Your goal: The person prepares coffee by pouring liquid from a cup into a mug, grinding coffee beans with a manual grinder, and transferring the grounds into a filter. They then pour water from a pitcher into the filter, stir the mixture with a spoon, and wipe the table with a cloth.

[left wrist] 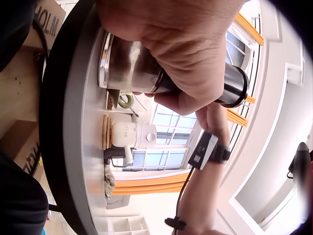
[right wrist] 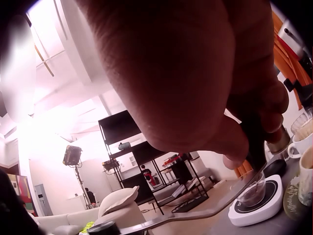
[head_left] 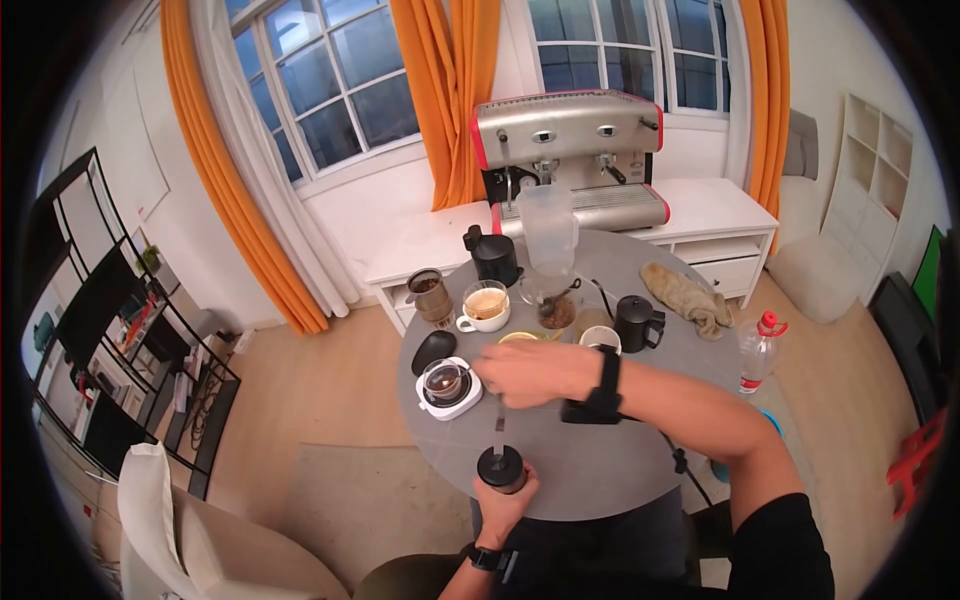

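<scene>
My left hand (head_left: 504, 510) is wrapped around a hand grinder (head_left: 501, 466) with a black top, held upright at the table's near edge. In the left wrist view the fingers of that hand (left wrist: 183, 54) curl round its middle, between the clear jar (left wrist: 126, 66) and the black top (left wrist: 236, 86). A flat metal crank (head_left: 500, 432) rises from the grinder to my right hand (head_left: 540, 372). The right wrist view shows the right hand (right wrist: 181, 78) curled round the black knob (right wrist: 255, 142) at the end of the bent crank (right wrist: 195, 216).
A white scale (head_left: 460, 404) carries a small glass cup (head_left: 443, 380), with a black oval object (head_left: 434, 353) behind it. Farther back stand a cup with a filter (head_left: 485, 305), a black kettle (head_left: 636, 323) and a clear pitcher (head_left: 549, 232). A cloth (head_left: 685, 298) lies at the right.
</scene>
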`<state>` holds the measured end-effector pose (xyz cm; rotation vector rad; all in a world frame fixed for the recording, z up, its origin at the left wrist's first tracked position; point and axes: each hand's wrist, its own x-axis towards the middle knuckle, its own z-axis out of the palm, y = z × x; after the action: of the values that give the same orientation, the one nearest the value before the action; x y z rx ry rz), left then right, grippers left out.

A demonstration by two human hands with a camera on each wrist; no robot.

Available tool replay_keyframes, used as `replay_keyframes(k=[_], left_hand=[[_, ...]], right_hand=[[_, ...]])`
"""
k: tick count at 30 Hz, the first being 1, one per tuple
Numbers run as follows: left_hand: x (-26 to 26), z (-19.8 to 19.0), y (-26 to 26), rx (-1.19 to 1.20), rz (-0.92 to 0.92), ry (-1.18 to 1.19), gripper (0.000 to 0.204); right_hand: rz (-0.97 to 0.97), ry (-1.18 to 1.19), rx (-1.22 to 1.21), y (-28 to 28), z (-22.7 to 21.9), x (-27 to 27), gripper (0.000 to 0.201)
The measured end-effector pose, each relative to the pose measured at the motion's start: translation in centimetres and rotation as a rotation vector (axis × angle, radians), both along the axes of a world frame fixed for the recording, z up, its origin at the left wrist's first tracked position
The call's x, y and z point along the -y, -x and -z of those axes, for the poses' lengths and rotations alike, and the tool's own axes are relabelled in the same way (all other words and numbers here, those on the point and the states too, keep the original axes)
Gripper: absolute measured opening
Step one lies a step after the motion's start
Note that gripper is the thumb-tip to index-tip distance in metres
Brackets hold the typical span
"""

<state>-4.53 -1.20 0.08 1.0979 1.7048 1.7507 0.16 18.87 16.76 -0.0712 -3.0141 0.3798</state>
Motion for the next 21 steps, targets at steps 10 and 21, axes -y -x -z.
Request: replay_keyframes(k=[10, 21], left_hand=[[-0.1, 0.7, 0.0, 0.029, -0.031, -0.038, 0.012], [1.5, 15.7, 4.7, 0.809, 0.068, -0.115, 0.027]], right_hand=[[-0.137, -0.046, 0.297, -15.4, -3.6, 10.7, 0.047], [-0.662, 0.032, -0.160, 0.3, 0.7, 16.3, 0.034]])
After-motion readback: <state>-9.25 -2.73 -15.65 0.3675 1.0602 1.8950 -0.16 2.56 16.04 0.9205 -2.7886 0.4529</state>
